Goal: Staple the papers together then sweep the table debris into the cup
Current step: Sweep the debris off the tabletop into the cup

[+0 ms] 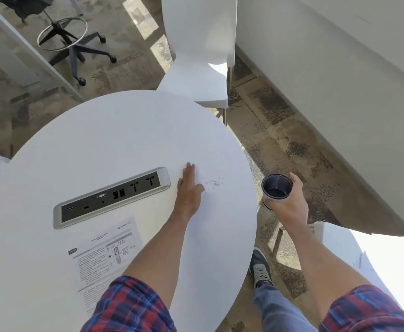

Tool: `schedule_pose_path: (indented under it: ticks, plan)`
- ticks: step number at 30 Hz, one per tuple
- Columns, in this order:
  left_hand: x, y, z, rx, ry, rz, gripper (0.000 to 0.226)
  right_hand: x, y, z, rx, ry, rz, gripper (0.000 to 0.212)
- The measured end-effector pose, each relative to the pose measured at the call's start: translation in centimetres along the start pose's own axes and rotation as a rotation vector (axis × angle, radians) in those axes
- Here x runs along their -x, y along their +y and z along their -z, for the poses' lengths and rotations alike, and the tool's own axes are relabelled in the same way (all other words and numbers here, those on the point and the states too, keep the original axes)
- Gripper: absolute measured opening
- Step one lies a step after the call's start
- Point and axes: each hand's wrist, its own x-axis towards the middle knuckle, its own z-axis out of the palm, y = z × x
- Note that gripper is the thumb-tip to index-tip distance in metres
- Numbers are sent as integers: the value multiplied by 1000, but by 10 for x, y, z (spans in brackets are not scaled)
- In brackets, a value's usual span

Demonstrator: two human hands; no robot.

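Small pale bits of debris (212,183) lie scattered on the round white table (114,130) near its right edge. My left hand (188,188) rests flat on the tabletop just left of the debris, fingers together and stretched out. A dark cup (277,186) is gripped in my right hand (289,204), held just past the table's right edge, its mouth up and about level with the tabletop. The printed papers (100,255) lie on the table's near side, partly hidden under my left sleeve. No stapler shows.
A grey power and data socket strip (112,196) is set into the table left of my left hand. A white chair (198,68) stands behind the table. A black stool base (74,44) sits far left. My shoe (259,269) is on the carpet.
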Motion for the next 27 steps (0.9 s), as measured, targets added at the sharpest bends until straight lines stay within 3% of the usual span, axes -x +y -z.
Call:
schedule_pose_path:
  ticks: [5, 19, 23, 27]
  plan:
    - [7, 8, -28, 76, -26, -51, 85, 1, 8, -17, 61, -52, 22, 102]
    - [14, 37, -92, 200, -152, -135, 73, 5, 11, -32, 106, -189, 119, 91]
    - [14, 37, -74, 332, 44, -100, 64, 6, 12, -31, 129, -220, 134, 97]
    - [21, 7, -40, 269, 322, 37, 75, 9, 9, -28, 127, -211, 158, 94]
